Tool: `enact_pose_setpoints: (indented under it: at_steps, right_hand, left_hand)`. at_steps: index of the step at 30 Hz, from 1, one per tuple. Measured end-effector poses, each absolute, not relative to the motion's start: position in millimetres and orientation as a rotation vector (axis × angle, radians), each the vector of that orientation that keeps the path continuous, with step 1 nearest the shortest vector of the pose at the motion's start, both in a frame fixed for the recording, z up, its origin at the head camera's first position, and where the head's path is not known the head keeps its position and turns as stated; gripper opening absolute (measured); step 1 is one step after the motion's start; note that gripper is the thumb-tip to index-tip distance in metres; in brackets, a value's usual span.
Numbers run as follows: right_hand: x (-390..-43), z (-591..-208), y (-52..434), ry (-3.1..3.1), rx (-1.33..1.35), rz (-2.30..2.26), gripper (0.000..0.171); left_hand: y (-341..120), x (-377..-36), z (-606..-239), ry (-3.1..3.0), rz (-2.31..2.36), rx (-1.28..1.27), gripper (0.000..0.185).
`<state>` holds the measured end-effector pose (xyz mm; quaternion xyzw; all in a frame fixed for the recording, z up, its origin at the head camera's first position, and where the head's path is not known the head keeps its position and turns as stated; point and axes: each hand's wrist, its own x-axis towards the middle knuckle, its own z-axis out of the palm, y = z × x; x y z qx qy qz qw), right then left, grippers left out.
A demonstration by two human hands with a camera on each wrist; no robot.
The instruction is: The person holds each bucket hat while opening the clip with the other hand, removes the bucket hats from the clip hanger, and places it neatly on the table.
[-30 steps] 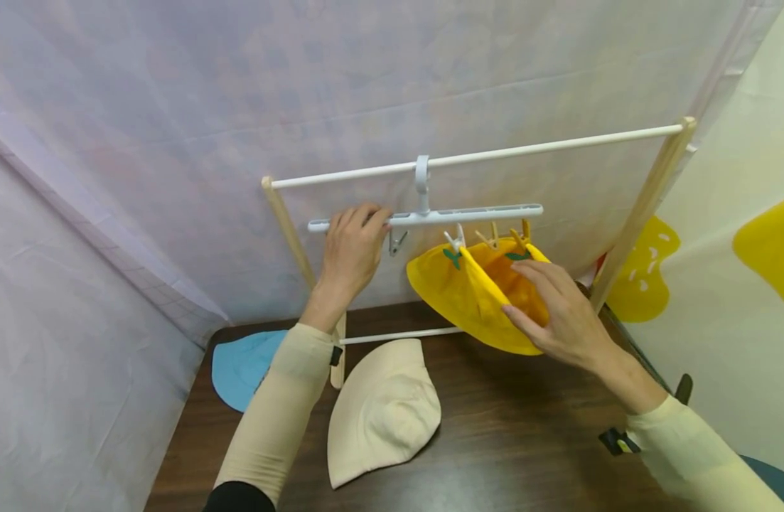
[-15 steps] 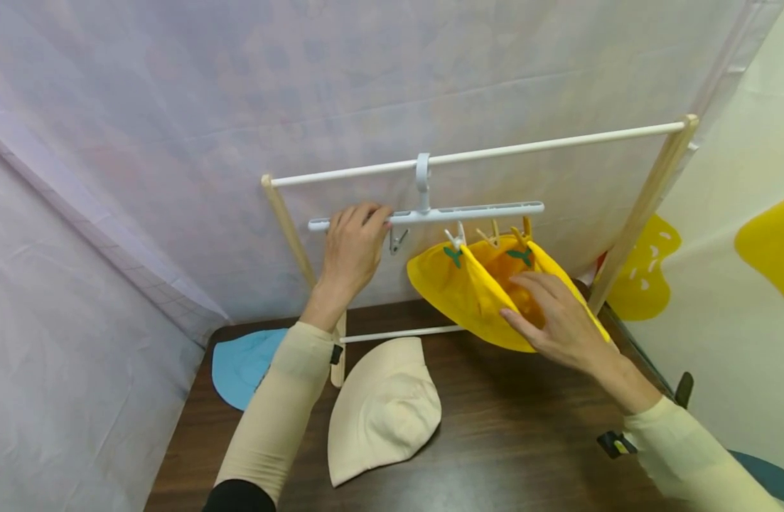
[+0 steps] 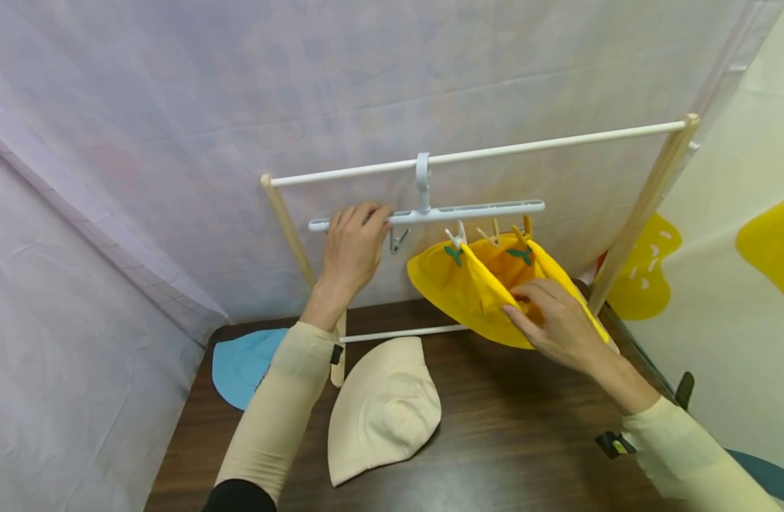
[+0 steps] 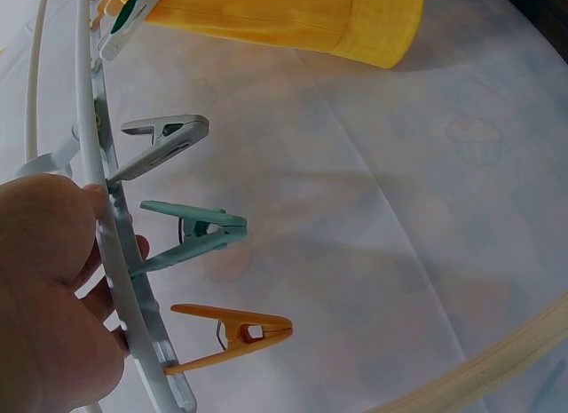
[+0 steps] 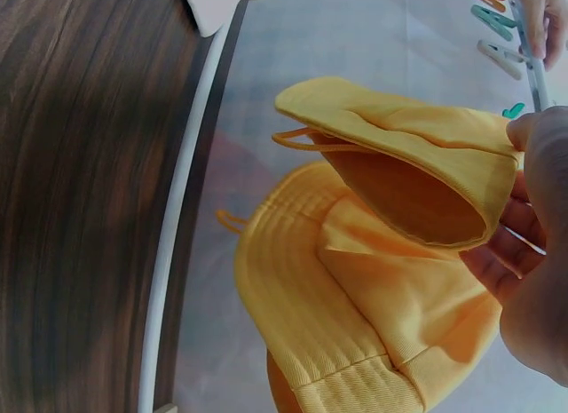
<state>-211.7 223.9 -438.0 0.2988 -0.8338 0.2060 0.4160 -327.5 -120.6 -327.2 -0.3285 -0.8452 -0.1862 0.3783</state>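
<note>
A white peg hanger [image 3: 468, 211] hangs from the white rail [image 3: 545, 147] of a wooden rack. My left hand [image 3: 353, 245] grips the hanger's left end, fingers curled round the bar [image 4: 93, 138]. Grey [image 4: 164, 138], teal [image 4: 200, 231] and orange [image 4: 235, 329] pegs hang free next to that hand. A yellow hat [image 3: 455, 291] is clipped by pegs under the hanger's right half. My right hand [image 3: 551, 316] pinches the hat's folded brim [image 5: 399, 164], the thumb outside and the fingers inside the fold.
A beige hat [image 3: 382, 412] and a blue hat [image 3: 241, 366] lie on the dark wooden table [image 3: 507, 441] in front of the rack. The rack's lower white bar [image 5: 186, 200] runs just above the tabletop. Pale sheets hang behind and at both sides.
My right hand slid a little lower on the yellow hat and its fingers closed on the brim. The hanger's right end rose slightly. The left hand stayed put.
</note>
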Motion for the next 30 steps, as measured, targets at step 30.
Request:
enact_pose_setpoints:
  at_steps: [30]
  right_hand:
    - [-212.5,-436.3,223.6,-2.087,0.788,0.554,0.021]
  left_hand:
    - [-120.4,-329.8,-328.5,-2.081,-0.426,-0.866,0.027]
